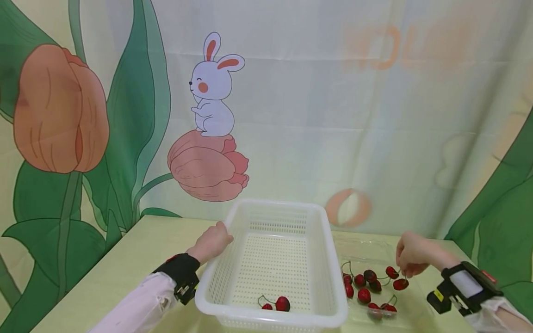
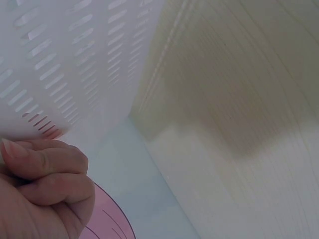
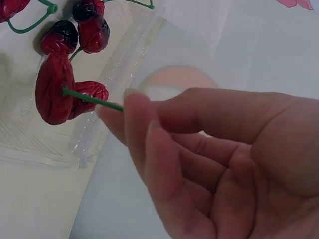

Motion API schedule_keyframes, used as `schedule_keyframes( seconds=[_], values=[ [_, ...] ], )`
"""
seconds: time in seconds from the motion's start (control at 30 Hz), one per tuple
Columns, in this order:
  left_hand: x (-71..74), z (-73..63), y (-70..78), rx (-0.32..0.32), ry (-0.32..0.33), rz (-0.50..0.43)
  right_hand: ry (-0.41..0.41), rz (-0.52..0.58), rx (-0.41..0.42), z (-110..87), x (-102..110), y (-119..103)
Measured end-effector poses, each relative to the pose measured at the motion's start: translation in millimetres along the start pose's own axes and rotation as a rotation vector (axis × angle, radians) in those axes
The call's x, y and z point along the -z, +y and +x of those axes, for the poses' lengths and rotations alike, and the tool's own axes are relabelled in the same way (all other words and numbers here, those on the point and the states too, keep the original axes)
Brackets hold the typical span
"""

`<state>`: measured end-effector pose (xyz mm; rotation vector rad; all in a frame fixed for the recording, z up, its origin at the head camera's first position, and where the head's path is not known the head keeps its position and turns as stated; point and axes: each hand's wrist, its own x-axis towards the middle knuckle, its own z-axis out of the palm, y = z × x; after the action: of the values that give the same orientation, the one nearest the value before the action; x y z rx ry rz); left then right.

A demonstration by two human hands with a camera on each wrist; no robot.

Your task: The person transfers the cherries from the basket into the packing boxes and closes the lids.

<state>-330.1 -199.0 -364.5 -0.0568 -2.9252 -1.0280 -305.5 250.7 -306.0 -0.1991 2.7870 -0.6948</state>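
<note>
My left hand holds the left rim of a white perforated plastic basket, its fingers curled at the edge in the left wrist view. Two red cherries with green stems lie inside the basket at its near end. Over on the right, my right hand pinches the green stem of a wrinkled dark red cherry between thumb and fingers. That cherry hangs at the right side of a clear plastic box, close to several other cherries lying in it.
A pale yellow table carries the basket and the clear box, which stand side by side. Behind them hangs a cloth backdrop printed with a rabbit and tulips.
</note>
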Motion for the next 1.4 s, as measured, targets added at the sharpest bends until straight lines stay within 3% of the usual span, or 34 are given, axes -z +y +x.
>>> schedule_keyframes(
  seconds=[1.03, 1.4],
  values=[
    [1.4, 0.9, 1.0, -0.004, 0.01, 0.072, -0.051, -0.045, -0.043, 7.8, -22.3, 8.7],
    [0.8, 0.4, 1.1, 0.005, 0.004, 0.041, -0.085, -0.047, -0.053, 8.1, -29.0, 11.0]
  ],
)
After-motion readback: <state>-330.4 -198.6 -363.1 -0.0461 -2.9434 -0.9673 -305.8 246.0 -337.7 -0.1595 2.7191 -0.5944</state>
